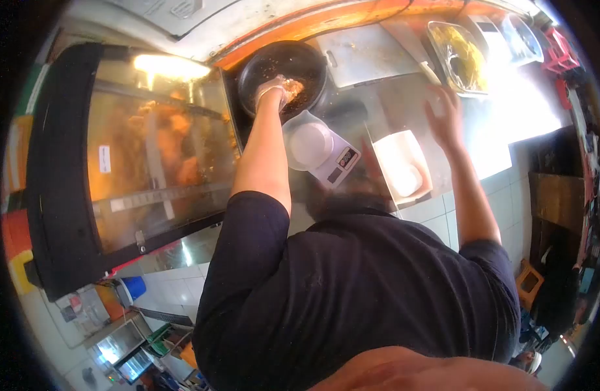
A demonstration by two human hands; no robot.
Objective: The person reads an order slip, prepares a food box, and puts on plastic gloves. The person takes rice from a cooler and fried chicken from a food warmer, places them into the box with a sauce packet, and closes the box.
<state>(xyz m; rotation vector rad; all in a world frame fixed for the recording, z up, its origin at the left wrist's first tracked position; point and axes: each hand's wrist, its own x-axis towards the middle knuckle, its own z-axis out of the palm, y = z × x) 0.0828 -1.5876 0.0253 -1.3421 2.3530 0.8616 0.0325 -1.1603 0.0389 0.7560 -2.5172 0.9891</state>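
Note:
My left hand (271, 92), in what looks like a clear glove, is inside a round black bowl (249, 73). Its fingers are closed around a clump of reddish-brown shredded food (292, 90). Just below the bowl stands a white digital scale (336, 171), with a clear plastic container (306, 144) on it. My right hand (448, 116) is over the counter, fingers spread and holding nothing. Near its fingertips is a knife handle (430, 73). Left of my right forearm sits an open paper box (390, 151) with a white rounded mound (407, 179) inside.
A lit glass display case (98, 195) stands close on the left. White cutting boards (365, 55) lie at the back. A metal tray (437, 34) holding something yellow, a clear tub (521, 42) and a red basket (560, 52) are at the back right.

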